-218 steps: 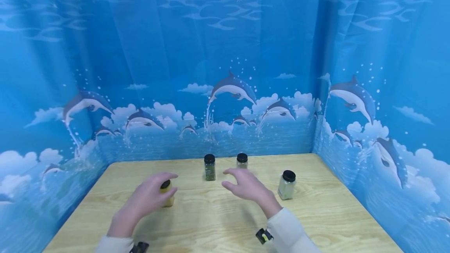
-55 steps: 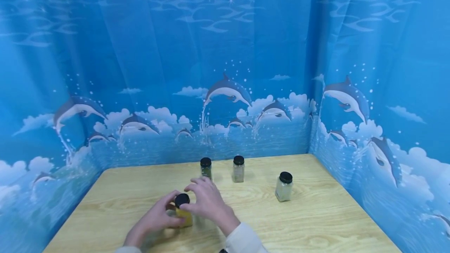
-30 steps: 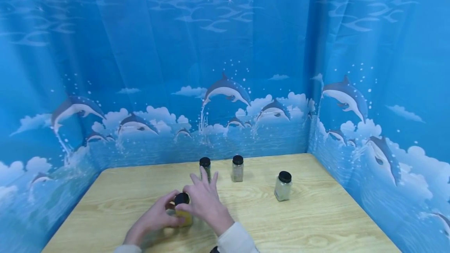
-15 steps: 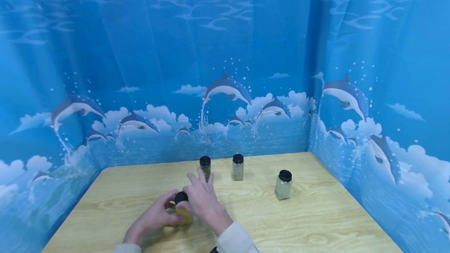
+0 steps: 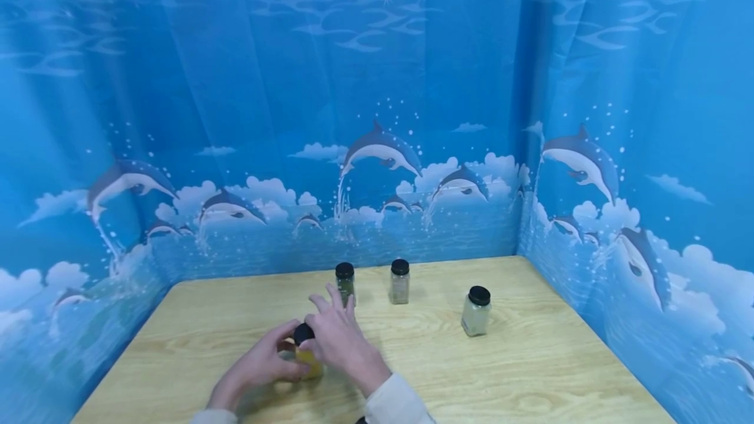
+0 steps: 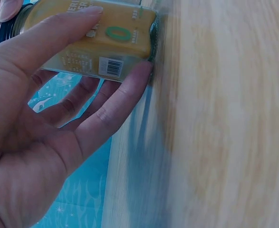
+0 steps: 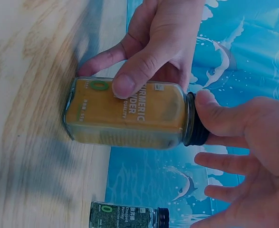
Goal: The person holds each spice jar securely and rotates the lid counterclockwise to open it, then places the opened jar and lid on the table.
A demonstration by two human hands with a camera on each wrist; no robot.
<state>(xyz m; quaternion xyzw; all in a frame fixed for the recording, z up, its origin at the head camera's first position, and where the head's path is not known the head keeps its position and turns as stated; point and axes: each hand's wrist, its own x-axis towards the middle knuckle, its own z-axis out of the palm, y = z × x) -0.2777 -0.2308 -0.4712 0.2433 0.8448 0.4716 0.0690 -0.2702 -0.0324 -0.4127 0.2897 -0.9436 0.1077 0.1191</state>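
A square glass spice jar of yellow turmeric powder (image 7: 158, 116) stands upright on the table near the front. My left hand (image 5: 262, 362) grips its body, thumb across the label and fingers around the other side. In the left wrist view the barcode side of the turmeric jar (image 6: 129, 40) shows below the thumb. My right hand (image 5: 344, 342) pinches the black screw lid (image 7: 197, 133) between thumb and index finger. The other right fingers are spread out, away from the glass. The lid sits on the jar's neck.
Behind the hands stands a jar of green chopped parsley (image 5: 345, 280), partly covered by the right fingers. A jar with greyish contents (image 5: 399, 286) is beside it, and a pale-filled jar (image 5: 476, 314) stands farther right. A blue dolphin curtain (image 5: 377, 84) surrounds the wooden table (image 5: 501, 371).
Since the first frame, the turmeric jar has come nearer and rightward in my left hand, and my right hand has moved onto its lid. Lately the right fingers have shifted slightly around the lid.
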